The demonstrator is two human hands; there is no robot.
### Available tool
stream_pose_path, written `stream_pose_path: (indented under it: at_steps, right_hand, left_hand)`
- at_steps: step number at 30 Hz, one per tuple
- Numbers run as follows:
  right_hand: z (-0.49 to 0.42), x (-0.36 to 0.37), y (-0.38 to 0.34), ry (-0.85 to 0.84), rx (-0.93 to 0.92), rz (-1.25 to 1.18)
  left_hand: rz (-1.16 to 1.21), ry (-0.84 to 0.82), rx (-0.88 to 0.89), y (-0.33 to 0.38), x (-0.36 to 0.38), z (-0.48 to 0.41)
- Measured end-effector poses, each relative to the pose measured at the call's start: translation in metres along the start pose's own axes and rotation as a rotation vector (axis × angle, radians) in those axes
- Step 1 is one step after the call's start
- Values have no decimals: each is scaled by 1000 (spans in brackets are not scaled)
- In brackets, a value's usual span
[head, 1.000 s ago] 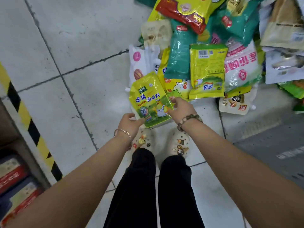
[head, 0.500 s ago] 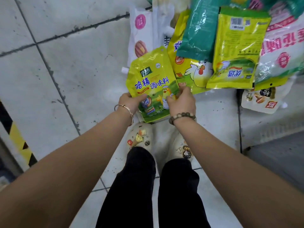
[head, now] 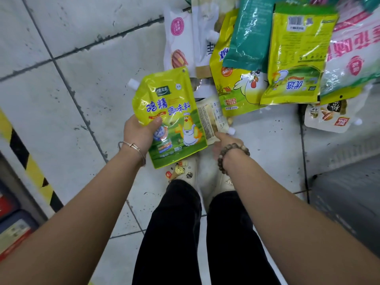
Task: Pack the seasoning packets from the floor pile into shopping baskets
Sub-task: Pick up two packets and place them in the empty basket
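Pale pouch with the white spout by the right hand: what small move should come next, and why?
Probably the right hand should pinch the pale plastic white-spouted pouch by its near edge and lift it. The left hand grips the yellow-green chicken-print pouch, while the right only touches the pale one on the tiled floor.

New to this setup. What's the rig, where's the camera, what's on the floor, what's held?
No robot: a person works with bare hands. The picture comes from a head-worn camera that looks forward and down. On the tiled floor lies a pile of packets, yellow-green, teal and white. The left hand holds a yellow-green spouted pouch. The right hand touches the lower edge of a pale packet; whether that is a firm grip is unclear.
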State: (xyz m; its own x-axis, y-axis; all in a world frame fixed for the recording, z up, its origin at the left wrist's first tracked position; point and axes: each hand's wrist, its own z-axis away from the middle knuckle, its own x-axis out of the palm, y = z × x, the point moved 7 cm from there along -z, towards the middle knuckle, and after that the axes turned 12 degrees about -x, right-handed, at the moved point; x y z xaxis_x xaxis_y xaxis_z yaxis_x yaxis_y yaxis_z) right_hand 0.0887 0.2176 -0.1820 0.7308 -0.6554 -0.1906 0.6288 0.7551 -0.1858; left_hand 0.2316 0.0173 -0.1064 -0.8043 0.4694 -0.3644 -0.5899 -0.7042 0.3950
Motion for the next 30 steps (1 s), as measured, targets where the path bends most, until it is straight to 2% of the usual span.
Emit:
stream_pose_path:
  at_steps: [2, 5, 7, 10, 12, 14, 17, 21, 25, 30]
  right_hand:
    - [0, 24, 10, -78, 101, -104]
    - [-14, 52, 15, -37, 173, -222]
    - [-29, 62, 16, 6, 143, -260]
    - [-31, 70, 2, -24, 28, -294]
    - [-39, 71, -5, -33, 23, -253]
    - [-49, 64, -4, 9, 52, -220]
    - [-54, 42, -4, 115, 3, -182]
    - [-39, 21, 1, 121, -15, -325]
    - [-11, -18, 14, 220, 3, -383]
    - [70, -55, 13, 148, 28, -239]
  left_hand:
    - [5, 34, -12, -6, -13, -2]
    - [4, 41, -21, -13, -20, -7]
    - [-8, 39, -11, -16, -22, -11]
    - [1, 34, -9, -17, -23, -16]
    - [0, 33, -6, -17, -23, -18]
    - [-8, 29, -7, -15, -23, -18]
    - [-20, 22, -13, -12, -25, -18]
    - [-31, -4, -13, -4, -25, -13]
    - [-78, -46, -25, 9, -23, 7]
    - [-188, -140, -22, 31, -13, 54]
